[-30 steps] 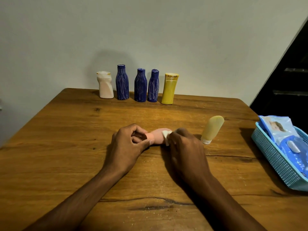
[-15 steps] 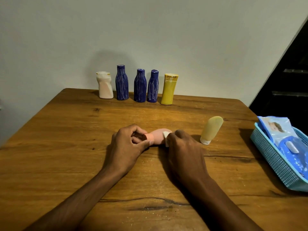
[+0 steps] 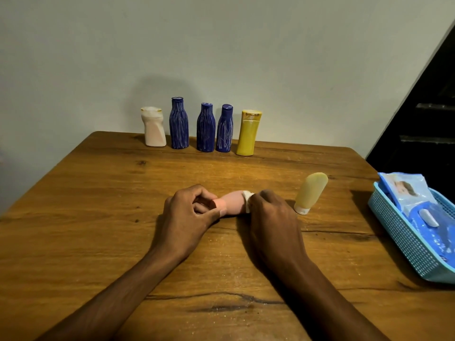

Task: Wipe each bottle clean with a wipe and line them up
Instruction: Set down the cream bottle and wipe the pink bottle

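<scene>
step: wiping | left hand fingers grasp cap end of pink plastic bottle lying on wooden surface | right hand fingers clench white wipe against body, barely shifted since a second ago | five bottles lined beyond; wiping unfinished

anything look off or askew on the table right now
Only the pale yellow tube near the right hand: it stands on its cap, leaning right. The five bottles in the back row stand upright, nothing spilled.

Both forearms bare, no sleeves; left hand & right hand ungloved.
</scene>
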